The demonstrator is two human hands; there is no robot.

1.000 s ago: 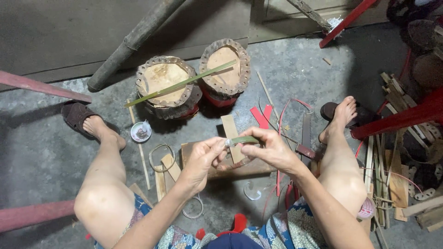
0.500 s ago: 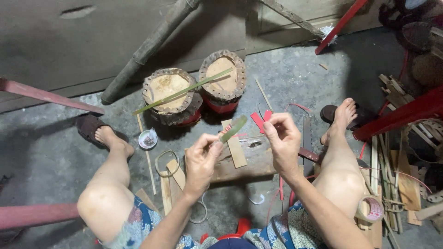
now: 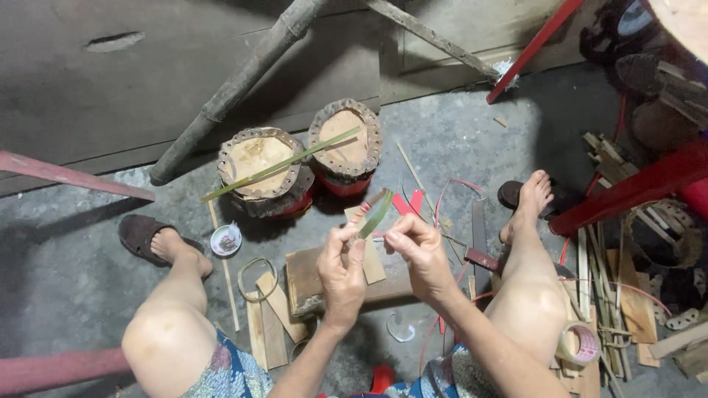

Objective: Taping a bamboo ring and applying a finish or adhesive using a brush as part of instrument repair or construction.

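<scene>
Bare arms, bare legs; blue floral-patterned garment at lap; dark brown sandals on feet.

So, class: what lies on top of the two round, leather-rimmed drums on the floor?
A long green bamboo strip rests across the tops of both round drums, spanning from one to the other. Nothing else visibly sits on them; their undersides and insides are hidden.
</scene>
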